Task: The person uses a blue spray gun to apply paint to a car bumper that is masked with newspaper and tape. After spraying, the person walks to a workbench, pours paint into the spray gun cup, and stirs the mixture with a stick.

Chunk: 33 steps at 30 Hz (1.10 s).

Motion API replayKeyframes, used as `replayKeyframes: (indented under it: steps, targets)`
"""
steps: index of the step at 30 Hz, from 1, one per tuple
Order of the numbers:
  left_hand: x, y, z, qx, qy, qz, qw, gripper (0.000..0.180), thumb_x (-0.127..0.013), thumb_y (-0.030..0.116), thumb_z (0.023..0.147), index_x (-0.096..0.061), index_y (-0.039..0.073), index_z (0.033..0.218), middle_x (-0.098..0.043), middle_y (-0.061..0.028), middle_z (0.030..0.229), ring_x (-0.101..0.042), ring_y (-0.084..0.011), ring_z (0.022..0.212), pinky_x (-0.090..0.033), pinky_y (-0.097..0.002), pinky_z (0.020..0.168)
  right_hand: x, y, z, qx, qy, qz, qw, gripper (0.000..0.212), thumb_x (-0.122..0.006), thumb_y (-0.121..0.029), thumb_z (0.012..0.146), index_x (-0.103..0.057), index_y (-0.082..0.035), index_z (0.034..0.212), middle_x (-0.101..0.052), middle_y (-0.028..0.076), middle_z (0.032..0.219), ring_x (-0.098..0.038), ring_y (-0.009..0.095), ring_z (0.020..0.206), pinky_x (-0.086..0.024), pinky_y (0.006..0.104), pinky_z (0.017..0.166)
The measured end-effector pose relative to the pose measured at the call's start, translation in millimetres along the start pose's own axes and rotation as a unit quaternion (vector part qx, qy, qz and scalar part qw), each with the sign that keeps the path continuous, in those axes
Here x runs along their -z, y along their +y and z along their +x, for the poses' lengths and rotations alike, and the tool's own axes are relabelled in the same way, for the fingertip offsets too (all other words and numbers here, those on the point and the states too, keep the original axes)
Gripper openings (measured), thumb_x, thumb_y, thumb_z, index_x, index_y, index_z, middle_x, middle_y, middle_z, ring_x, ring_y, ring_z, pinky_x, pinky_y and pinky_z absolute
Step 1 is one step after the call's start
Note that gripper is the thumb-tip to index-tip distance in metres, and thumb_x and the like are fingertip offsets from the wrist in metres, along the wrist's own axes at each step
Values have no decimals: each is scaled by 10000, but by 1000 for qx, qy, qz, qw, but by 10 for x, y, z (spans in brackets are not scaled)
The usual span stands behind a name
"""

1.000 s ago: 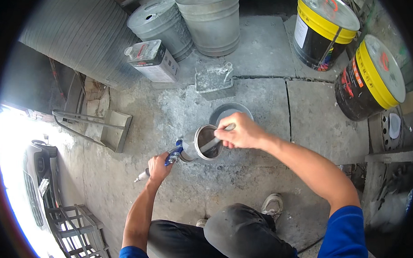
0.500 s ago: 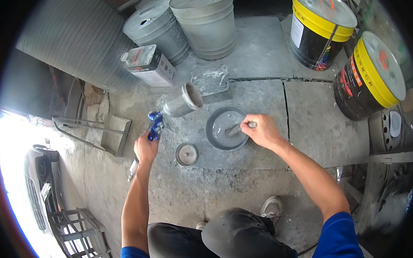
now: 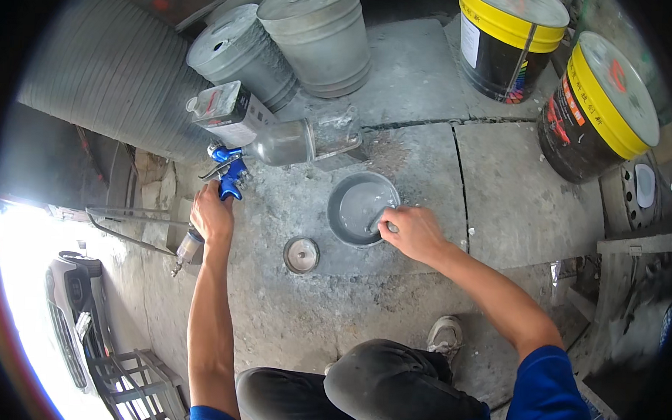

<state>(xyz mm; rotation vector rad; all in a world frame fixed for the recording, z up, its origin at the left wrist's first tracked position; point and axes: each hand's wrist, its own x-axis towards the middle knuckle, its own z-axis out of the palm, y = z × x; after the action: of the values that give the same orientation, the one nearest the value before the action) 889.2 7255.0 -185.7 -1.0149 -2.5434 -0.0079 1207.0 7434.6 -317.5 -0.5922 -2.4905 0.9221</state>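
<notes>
My left hand (image 3: 213, 212) is closed round the handle of a blue spray gun (image 3: 232, 169). The gun's grey metal cup (image 3: 281, 143) lies on its side in the air, its mouth end toward the right. Below my wrist hangs the fitting (image 3: 188, 246) at the gun's handle end. My right hand (image 3: 413, 233) grips a brush (image 3: 381, 220) at the right edge of a round grey basin (image 3: 334, 219). Thin grey liquid (image 3: 357, 205) covers the basin's bottom, and the brush's lower end is partly hidden. A round metal lid (image 3: 302, 255) lies on the floor left of the basin.
Beyond the gun stand a rectangular can (image 3: 232, 111) and two grey drums (image 3: 317, 43), (image 3: 245, 55). A smeared tray-like piece (image 3: 337, 133) lies behind the cup. Two black-and-yellow drums (image 3: 508, 49), (image 3: 592, 111) stand at the right. A metal frame (image 3: 134, 377) is at lower left.
My left hand has carried the spray gun leftward and away from me, and its cup has swung flatter, farther from the basin. My right hand has shifted the brush slightly nearer me along the basin's edge.
</notes>
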Motion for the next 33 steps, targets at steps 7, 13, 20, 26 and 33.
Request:
replayKeyframes:
  steps: [7, 13, 20, 26, 33]
  targets:
    - [85, -216, -451, 73, -122, -8, 990, 253, -708, 248, 785, -696, 86, 979, -690, -237, 851, -673, -425, 842, -520, -509, 764, -129, -10, 68, -17, -13, 55, 998, 154, -671, -238, 859, -676, -87, 827, -677, 109, 755, -666, 298, 650, -522, 409, 589]
    - [-75, -374, -1057, 154, -257, -71, 951, 415, -707, 510, 824, -758, 105, 897, -680, -231, 769, -670, -430, 794, -523, -489, 716, -131, 32, 74, -22, -18, 15, 999, 159, -704, -242, 833, -714, -85, 857, -707, 128, 834, -685, 302, 762, -533, 401, 641]
    - [-315, -374, -1435, 149, -318, -81, 933, 397, -700, 502, 826, -749, 110, 852, -679, -206, 749, -667, -412, 765, -520, -482, 701, 265, -216, 210, -51, -40, 118, 991, 145, -717, -223, 845, -736, -95, 911, -719, 96, 793, -695, 228, 692, -518, 339, 589]
    - [-383, -320, -1426, 87, -299, -80, 947, 355, -707, 459, 821, -730, 104, 832, -676, -203, 756, -659, -417, 767, -518, -483, 697, 611, -601, 522, 38, 29, 269, 962, 175, -703, -224, 881, -745, -56, 907, -731, 95, 753, -688, 160, 620, -504, 278, 553]
    - [-446, -146, -1457, 29, -232, -116, 965, 223, -740, 281, 761, -659, 75, 783, -666, -189, 735, -648, -419, 756, -504, -493, 689, -40, -894, 690, -136, 9, 262, 955, 336, -661, -308, 911, -726, 17, 857, -704, 114, 661, -612, 129, 471, -438, 260, 420]
